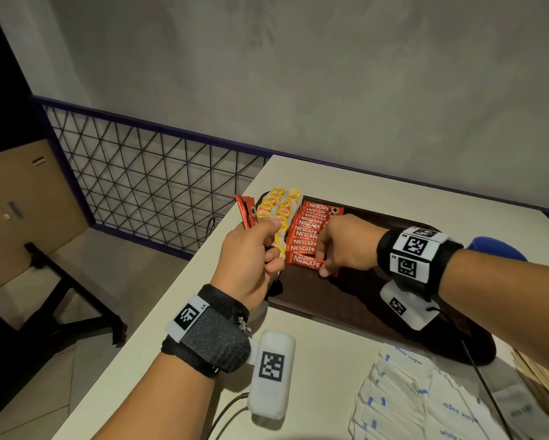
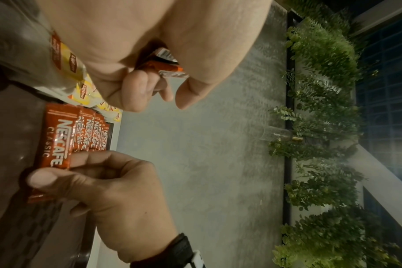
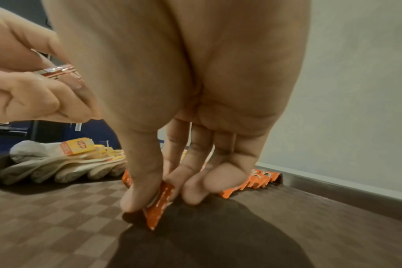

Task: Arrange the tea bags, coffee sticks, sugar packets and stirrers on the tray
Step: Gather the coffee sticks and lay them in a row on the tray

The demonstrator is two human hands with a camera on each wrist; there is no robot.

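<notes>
A red foil coffee stick (image 1: 304, 261), printed NESCAFE CLASSIC in white, is pinched at its end between the thumb and fingers of the right hand (image 1: 346, 246) and laid on the dark checkered tray (image 1: 362, 300), at the near end of an overlapping row of coffee sticks (image 1: 309, 228). At nine o'clock from that row, yellow-tagged tea bags (image 1: 279, 208) are fanned. A spare bundle of sticks (image 1: 247, 212) is gripped in the curled fingers of the left hand (image 1: 251, 258). At six o'clock, white sugar packets (image 1: 419, 401) are spread on the table (image 1: 324, 360).
</notes>
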